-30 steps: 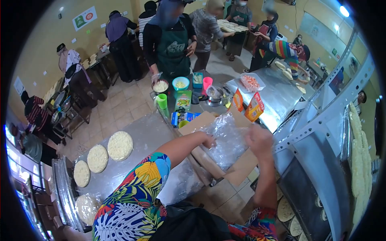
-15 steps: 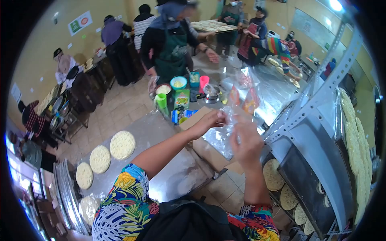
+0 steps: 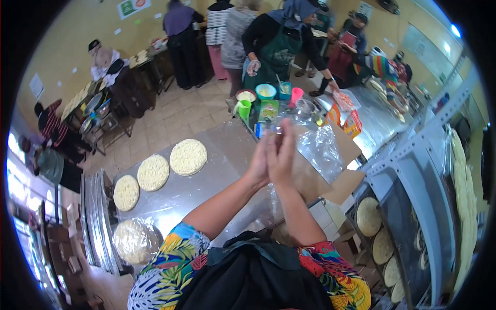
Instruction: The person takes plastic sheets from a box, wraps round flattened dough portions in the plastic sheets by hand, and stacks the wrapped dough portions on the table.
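Observation:
My left hand (image 3: 260,161) and my right hand (image 3: 281,155) meet palm to palm above the metal table, fingers stretched out and pointing forward. The fingertips are slightly blurred, and nothing shows between the palms. Just to their right, clear plastic (image 3: 321,147) lies in an open cardboard box (image 3: 338,187). On the table (image 3: 219,142) at the left is a row of round, flat dough bases, including one near the hands (image 3: 188,157), one in the middle (image 3: 153,173) and one farther left (image 3: 126,192). A plastic-wrapped round (image 3: 135,241) lies nearer me.
A metal rack (image 3: 413,206) at the right holds trays of flat rounds (image 3: 369,217). Beyond the hands are a green cup (image 3: 244,109), a blue bowl (image 3: 265,92) and a pink cup (image 3: 296,95). A co-worker in a green apron (image 3: 276,57) leans over the far table; several other people work behind.
My hands have left the plastic in the box, moved left and come together palm to palm. The view has shifted. The co-worker in the green apron now reaches toward the far table.

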A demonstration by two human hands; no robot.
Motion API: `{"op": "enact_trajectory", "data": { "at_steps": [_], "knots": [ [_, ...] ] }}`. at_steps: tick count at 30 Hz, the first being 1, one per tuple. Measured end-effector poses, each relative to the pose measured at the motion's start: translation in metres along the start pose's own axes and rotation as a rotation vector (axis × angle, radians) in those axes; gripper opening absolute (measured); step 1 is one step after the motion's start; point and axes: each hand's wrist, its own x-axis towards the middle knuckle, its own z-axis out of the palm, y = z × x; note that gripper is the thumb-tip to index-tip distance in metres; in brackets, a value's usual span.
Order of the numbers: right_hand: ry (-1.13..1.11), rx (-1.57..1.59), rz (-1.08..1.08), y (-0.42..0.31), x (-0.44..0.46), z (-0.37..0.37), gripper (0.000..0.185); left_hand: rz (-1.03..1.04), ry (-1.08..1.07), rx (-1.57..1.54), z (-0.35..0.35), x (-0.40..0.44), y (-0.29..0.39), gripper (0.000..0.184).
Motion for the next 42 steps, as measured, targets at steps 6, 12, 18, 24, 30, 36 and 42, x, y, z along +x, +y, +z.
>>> {"op": "enact_trajectory", "data": {
  "at_steps": [6, 12, 18, 24, 30, 36, 42],
  "knots": [
    [-0.254, 0.225, -0.239, -0.048, -0.060, 0.048, 0.040, 0.388, -0.087, 0.081, -0.043, -0.076, 0.062, 0.064],
    [-0.339, 0.244, -0.336, -0.099, -0.112, 0.097, 0.043, 0.330, -0.194, 0.056, -0.048, -0.129, 0.064, 0.073],
    [-0.128, 0.042, -0.167, -0.115, -0.126, 0.092, 0.075, 0.180, -0.094, 0.053, -0.070, -0.198, 0.090, 0.067],
    [-0.284, 0.001, -0.131, -0.109, -0.152, 0.101, 0.065, 0.234, 0.391, 0.403, -0.072, -0.217, 0.077, 0.053],
    [-0.006, 0.098, 0.030, -0.104, -0.173, 0.095, 0.018, 0.344, 0.598, 0.317, -0.141, -0.216, 0.096, 0.035],
    [0.194, 0.819, 1.011, -0.120, -0.163, 0.090, 0.018, 0.292, 0.736, 0.578, -0.126, -0.229, 0.086, 0.032],
    [0.033, 0.359, 0.479, -0.094, -0.150, 0.076, 0.020, 0.306, 0.789, 0.574, -0.113, -0.248, 0.105, 0.045]
  ]
}}
